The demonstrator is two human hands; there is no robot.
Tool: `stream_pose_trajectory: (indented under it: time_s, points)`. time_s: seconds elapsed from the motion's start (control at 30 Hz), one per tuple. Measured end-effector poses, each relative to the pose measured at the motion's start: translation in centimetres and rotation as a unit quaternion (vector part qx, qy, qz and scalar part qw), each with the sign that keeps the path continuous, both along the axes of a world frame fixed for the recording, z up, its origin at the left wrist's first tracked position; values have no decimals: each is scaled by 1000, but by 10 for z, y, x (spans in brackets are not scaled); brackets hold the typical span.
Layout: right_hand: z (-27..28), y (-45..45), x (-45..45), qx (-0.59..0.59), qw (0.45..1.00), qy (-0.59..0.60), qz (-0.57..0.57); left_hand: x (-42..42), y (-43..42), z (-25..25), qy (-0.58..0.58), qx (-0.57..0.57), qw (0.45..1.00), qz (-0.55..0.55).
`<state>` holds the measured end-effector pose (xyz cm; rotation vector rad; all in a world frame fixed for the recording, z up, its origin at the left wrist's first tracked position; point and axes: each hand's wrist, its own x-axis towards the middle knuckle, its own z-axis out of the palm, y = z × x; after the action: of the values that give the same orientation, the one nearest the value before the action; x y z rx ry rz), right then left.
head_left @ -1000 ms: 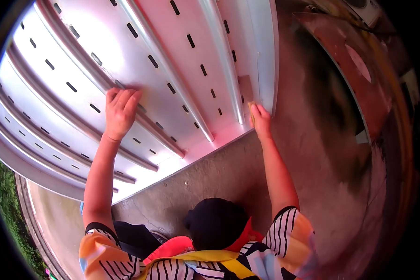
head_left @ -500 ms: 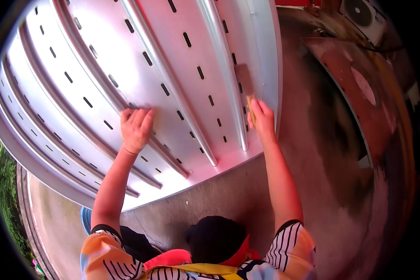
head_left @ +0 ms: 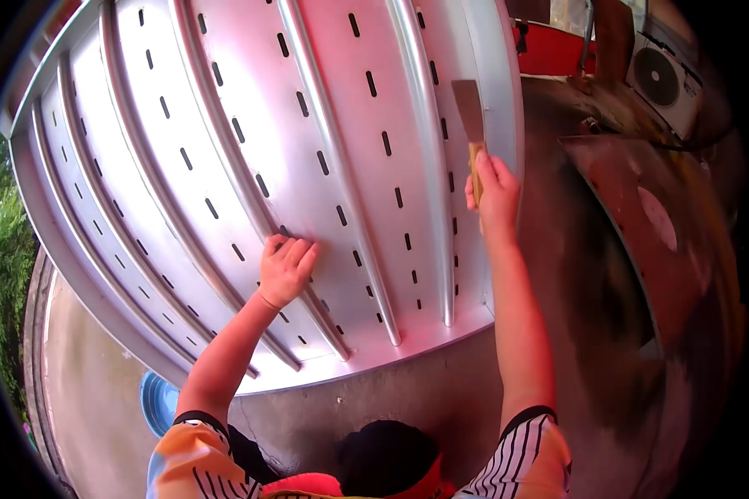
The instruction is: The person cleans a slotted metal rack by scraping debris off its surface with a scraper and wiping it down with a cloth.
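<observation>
"What does the right hand [head_left: 498, 195] have?"

"A scraper with a wooden handle and a flat, dull metal blade [head_left: 468, 112]. The fingers are closed round the handle, and the blade points away from the person."

"Where is that blade exactly?"

"Over the broad, silvery slotted metal panel [head_left: 370, 175], in the strip between the outermost rounded metal rib [head_left: 425, 83] on the right and the panel's raised side edge. I can't tell whether it touches the surface."

"And the left hand [head_left: 288, 270]?"

"It is down at another rib, nearer the panel's lower edge, with the fingers bent under. The fingertips are hidden, so I can't tell how far closed it is or whether it grips anything."

"What lies around the panel?"

"Grey concrete floor [head_left: 91, 349] shows past its lower edge. A round blue basin [head_left: 156, 403] sits just beside the lower left corner, partly behind the left arm. To the right, well apart from the scraper, is a reddish-brown sheet with a paler oval patch [head_left: 620, 179]. Beyond that stands a white boxy fan unit [head_left: 691, 98], and leafy green plants [head_left: 4, 274] fill the far left."
</observation>
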<state>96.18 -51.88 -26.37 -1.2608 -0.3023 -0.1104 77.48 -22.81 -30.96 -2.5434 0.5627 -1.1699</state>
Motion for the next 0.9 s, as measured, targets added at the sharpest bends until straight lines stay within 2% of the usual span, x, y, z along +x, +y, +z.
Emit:
stream_pose_trajectory:
  time_s: [0.23,0.33,0.47,0.5,0.57,0.63,0.77,0.87,0.9]
  points:
    - [106,38,49,-106,994,14,-6,-2,-2,3,1,1,1000,3]
    - [125,36,55,-155,987,-15,-26,-2,-1,4,-2,6,1000,0]
    - [113,39,50,-195,979,3,-59,-1,0,3,-11,2,1000,2]
    - [117,45,51,-171,985,-1,-38,-1,0,2,-15,1,1000,3]
    - [126,43,53,-50,994,55,80,2,2,4,-25,5,1000,3]
    - [121,32,61,114,961,90,237,-2,-3,0,-16,1,1000,-1]
    - [103,22,50,-17,985,87,147,0,2,3,-19,0,1000,2]
    - [117,35,49,-56,989,76,116,0,-1,0,-20,-3,1000,4]
    - [128,38,56,-5,990,70,119,0,0,1,-20,-1,1000,6]
